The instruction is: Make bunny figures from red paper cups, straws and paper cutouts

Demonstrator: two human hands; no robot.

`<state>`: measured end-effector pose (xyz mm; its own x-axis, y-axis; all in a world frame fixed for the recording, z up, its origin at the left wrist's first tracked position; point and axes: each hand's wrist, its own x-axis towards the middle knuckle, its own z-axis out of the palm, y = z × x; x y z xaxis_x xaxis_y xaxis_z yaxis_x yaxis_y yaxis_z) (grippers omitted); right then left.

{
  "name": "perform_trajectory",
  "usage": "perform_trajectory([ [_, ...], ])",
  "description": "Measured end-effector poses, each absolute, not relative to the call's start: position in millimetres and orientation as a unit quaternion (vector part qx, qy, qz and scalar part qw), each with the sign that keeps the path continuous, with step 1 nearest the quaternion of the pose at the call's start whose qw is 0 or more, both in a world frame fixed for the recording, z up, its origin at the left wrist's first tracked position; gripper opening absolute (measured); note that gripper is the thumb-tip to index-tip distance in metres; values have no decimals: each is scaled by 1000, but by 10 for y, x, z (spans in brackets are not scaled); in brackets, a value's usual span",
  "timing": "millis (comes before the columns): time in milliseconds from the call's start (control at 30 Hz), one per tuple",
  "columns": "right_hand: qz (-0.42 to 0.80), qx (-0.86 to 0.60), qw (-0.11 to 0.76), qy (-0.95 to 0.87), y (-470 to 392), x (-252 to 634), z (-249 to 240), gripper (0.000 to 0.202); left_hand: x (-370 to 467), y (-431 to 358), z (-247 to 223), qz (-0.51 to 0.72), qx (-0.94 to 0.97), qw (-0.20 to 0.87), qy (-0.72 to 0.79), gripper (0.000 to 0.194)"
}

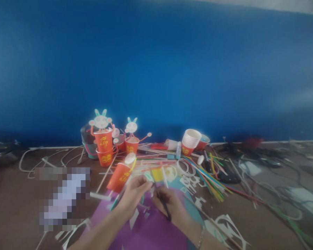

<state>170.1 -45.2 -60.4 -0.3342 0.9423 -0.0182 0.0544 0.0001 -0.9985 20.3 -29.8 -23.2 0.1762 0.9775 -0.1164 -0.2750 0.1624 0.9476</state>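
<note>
My left hand point(137, 191) is closed, thumb and fingers pinching a small white paper piece with a green edge point(148, 175). Close beside it, my right hand point(169, 203) grips dark-handled scissors point(162, 201); their thin blades point up and away, near the paper piece. Both hands are over a purple sheet point(151, 229) with white paper scraps point(134, 218) on it. Just beyond my left hand a red paper cup point(118, 177) lies tilted, a white round piece point(130, 159) at its top. A yellow patch point(158, 174) shows behind the scissors.
Stacked red cups with a paper rabbit point(101, 121) stand back left, near a second rabbit cup point(131, 144). White cups are stacked point(191, 139) at the back right. Colored sticks point(211, 180), tape rings point(185, 167), cut scraps point(224, 225) and cables point(273, 191) lie to the right.
</note>
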Motion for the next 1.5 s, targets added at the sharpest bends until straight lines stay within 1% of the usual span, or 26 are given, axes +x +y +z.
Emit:
perform_trajectory([
  [67, 560, -443, 391, -581, -447, 1703, -589, 26, 196, -293, -259, 490, 425, 638, 415, 21],
  [133, 537, -468, 407, -571, -441, 1715, -542, 22, 189, -287, -292, 494, 423, 636, 416, 20],
  [200, 504, -493, 426, -567, -439, 1736, -475, 24, 185, -281, -321, 497, 415, 635, 421, 20],
  [267, 459, -514, 427, -585, -445, 1759, -410, 24, 181, -276, -335, 498, 407, 638, 423, 20],
  [400, 381, -545, 381, -642, -463, 1785, -344, 13, 168, -261, -340, 520, 407, 626, 416, 20],
  [467, 338, -569, 353, -661, -455, 1794, -345, 9, 158, -253, -349, 534, 417, 599, 427, 18],
  [567, 250, -614, 289, -691, -424, 1814, -363, 4, 139, -241, -384, 559, 429, 541, 459, 18],
  [633, 214, -624, 245, -710, -408, 1827, -373, 9, 126, -230, -415, 575, 445, 500, 470, 21],
  [700, 204, -626, 225, -718, -402, 1837, -372, 20, 112, -213, -449, 578, 469, 473, 472, 24],
  [767, 220, -633, 222, -708, -395, 1846, -357, 27, 97, -191, -488, 573, 490, 460, 469, 25],
  [800, 236, -637, 221, -699, -387, 1852, -346, 28, 91, -180, -508, 570, 498, 456, 468, 25],
  [933, 291, -632, 212, -686, -326, 1877, -310, 19, 76, -145, -581, 557, 539, 429, 465, 26],
  [1067, 317, -596, 235, -700, -310, 1863, -300, 9, 84, -141, -591, 547, 573, 401, 460, 28],
  [1167, 306, -574, 238, -721, -370, 1832, -268, 2, 96, -150, -563, 541, 593, 387, 454, 30],
  [1267, 259, -560, 232, -752, -439, 1818, -233, 10, 107, -162, -536, 535, 607, 378, 449, 31],
  [1333, 219, -545, 244, -772, -459, 1819, -231, 16, 113, -174, -525, 532, 619, 366, 448, 30],
  [1400, 195, -533, 283, -773, -455, 1819, -253, 17, 120, -186, -516, 526, 634, 350, 446, 29],
  [1433, 195, -531, 312, -763, -447, 1817, -270, 14, 123, -193, -513, 523, 641, 343, 444, 30],
  [1500, 221, -525, 379, -730, -426, 1808, -305, 12, 130, -208, -506, 514, 655, 338, 439, 30],
])
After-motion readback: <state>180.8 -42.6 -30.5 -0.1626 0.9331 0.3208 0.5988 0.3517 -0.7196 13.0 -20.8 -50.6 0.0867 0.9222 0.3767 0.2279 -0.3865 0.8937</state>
